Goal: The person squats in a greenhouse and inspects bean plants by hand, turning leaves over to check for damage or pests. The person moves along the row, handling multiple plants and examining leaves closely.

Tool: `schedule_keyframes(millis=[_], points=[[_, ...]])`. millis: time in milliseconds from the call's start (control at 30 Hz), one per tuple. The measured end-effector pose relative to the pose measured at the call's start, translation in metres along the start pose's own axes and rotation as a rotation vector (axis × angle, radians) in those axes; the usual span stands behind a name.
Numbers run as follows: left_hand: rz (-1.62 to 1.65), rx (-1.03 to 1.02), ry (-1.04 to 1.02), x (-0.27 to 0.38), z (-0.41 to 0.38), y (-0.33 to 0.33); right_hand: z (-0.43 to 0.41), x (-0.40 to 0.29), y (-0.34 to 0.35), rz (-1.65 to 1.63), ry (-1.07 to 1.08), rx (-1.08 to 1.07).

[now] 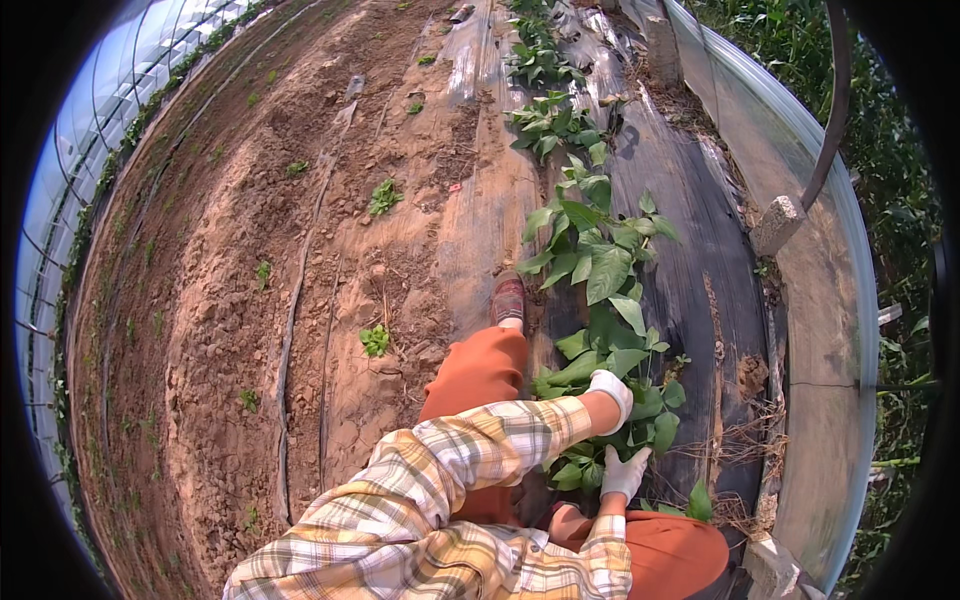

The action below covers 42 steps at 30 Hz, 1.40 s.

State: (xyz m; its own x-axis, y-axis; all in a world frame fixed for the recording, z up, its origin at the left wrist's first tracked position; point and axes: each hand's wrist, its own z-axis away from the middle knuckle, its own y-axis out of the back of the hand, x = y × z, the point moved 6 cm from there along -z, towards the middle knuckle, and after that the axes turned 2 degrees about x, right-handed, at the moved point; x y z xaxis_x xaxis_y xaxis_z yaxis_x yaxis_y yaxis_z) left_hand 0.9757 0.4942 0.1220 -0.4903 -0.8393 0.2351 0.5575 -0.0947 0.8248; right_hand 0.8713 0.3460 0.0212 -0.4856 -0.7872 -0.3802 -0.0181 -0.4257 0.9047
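Observation:
My left hand (613, 399), in a white glove, reaches in among the broad green leaves of a row of leafy plants (607, 270). Its fingers are partly hidden, and I cannot tell whether they grip a stem. Just below it, my right hand (624, 474), also gloved in white, touches the lower leaves (576, 472) with thumb and fingers spread apart. Black plastic mulch film (682, 300) lies under and beside the plants. The stems between the two hands are covered by foliage.
My shoe (508, 298) rests left of the row. Bare soil (225, 337) with small seedlings (374, 340) and drip tape (296, 300) spreads leftward. On the right stand a concrete block (778, 225), a curved metal pole (829, 127) and clear greenhouse film (825, 315). Dry stalks (739, 442) lie near my knee.

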Motion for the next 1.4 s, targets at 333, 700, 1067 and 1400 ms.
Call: schedule_keyframes(millis=[333,700,1067,1400], points=[[0.009,0.033,-0.003,0.006,-0.023,-0.016,-0.047,0.02,-0.015,-0.607,-0.062,-0.243],[0.02,-0.09,0.024,0.015,-0.029,-0.017,-0.067,0.077,0.004,-1.185,-0.359,-0.171],[0.086,-0.031,-0.059,0.033,-0.034,-0.063,-0.031,0.071,-0.007,-1.204,-0.342,-0.469],[0.319,0.085,-0.048,0.048,0.007,-0.097,0.0,0.072,-0.017,-0.937,-0.147,-0.518]])
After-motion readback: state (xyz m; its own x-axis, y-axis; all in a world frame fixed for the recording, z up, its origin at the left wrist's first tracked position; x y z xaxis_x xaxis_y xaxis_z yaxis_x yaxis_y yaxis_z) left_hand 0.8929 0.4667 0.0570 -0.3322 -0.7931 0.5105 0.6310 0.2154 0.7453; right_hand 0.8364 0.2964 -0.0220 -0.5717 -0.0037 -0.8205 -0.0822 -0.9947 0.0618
